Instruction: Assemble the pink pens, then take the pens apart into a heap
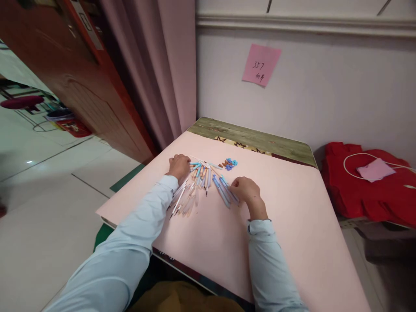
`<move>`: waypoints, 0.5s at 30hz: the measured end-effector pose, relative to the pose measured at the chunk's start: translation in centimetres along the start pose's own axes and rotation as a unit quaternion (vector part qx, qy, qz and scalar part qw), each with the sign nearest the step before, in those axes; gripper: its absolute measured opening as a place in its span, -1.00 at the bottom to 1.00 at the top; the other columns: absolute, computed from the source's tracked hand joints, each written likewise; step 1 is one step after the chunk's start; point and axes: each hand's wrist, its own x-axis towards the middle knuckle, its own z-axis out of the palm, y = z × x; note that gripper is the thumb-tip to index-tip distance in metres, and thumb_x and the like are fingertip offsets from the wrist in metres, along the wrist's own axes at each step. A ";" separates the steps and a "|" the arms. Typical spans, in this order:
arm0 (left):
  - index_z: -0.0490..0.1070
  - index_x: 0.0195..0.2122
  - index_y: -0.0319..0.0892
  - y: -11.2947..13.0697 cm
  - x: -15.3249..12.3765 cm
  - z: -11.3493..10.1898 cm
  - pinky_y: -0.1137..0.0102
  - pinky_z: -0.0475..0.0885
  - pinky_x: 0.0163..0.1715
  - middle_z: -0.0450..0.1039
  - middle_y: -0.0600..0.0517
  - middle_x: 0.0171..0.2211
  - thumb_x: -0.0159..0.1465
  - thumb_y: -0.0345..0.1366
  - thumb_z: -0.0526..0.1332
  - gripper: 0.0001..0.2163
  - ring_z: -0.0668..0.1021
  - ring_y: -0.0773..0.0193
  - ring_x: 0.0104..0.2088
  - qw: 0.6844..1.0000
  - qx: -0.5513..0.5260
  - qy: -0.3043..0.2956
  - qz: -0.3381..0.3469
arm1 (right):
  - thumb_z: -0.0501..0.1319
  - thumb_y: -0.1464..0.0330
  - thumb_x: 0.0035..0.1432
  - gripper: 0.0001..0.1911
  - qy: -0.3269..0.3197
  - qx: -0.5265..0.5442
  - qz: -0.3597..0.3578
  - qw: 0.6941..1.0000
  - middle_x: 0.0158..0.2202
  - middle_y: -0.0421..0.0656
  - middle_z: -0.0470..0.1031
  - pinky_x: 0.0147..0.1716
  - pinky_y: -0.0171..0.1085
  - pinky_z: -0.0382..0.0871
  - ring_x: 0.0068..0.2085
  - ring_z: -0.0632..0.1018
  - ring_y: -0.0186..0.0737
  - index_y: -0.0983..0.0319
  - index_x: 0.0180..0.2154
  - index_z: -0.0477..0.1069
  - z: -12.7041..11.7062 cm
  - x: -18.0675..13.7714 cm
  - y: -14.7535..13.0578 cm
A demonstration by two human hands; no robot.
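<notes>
A loose pile of pen parts (203,173) lies on the pink-covered table: blue and orange grips, white refills (178,200) with dark tips and pale translucent barrels (189,203). At the pile's upper left is my left hand (180,167), its fingers curled down against the parts; what they hold is hidden. Several blue pens (221,190) lie side by side to the right of the pile. My right hand (246,189) is beside them, thumb and fingers closed together, with anything in them too small to make out. Small blue and brown pieces (230,164) form a heap behind.
The table (292,242) has a pink cover and a green wood-look strip (253,132) along its back edge, against a wall with a pink note (261,65). A curtain (152,60) and brown door (84,86) stand left. Red cloth (344,195) with a white cable lies right.
</notes>
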 end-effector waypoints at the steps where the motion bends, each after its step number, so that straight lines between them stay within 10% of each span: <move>1: 0.60 -0.22 -0.16 -0.1 0.1 -0.1 0.08 0.21 0.06 0.55 -0.16 -0.08 0.24 -0.36 0.09 -0.73 0.45 -0.07 0.04 1.000 -0.008 -0.012 0.003 | 0.27 0.28 0.04 -0.87 -0.002 -0.008 0.000 1.000 -0.35 -0.14 0.61 -0.40 -0.31 0.25 -0.28 0.57 -0.17 0.13 -0.36 0.58 0.1 0.0 -0.1; 15: 0.60 -0.17 -0.17 -0.8 0.1 -0.5 0.26 0.38 -0.04 0.59 -0.12 -0.08 0.21 -0.38 0.12 -0.73 0.55 0.06 -0.06 0.997 -0.060 -0.029 -0.031 | 0.22 0.33 0.01 -0.80 0.018 0.002 0.024 1.000 -0.35 -0.06 0.61 -0.43 -0.31 0.22 -0.30 0.59 -0.15 0.19 -0.31 0.59 -0.4 0.0 0.4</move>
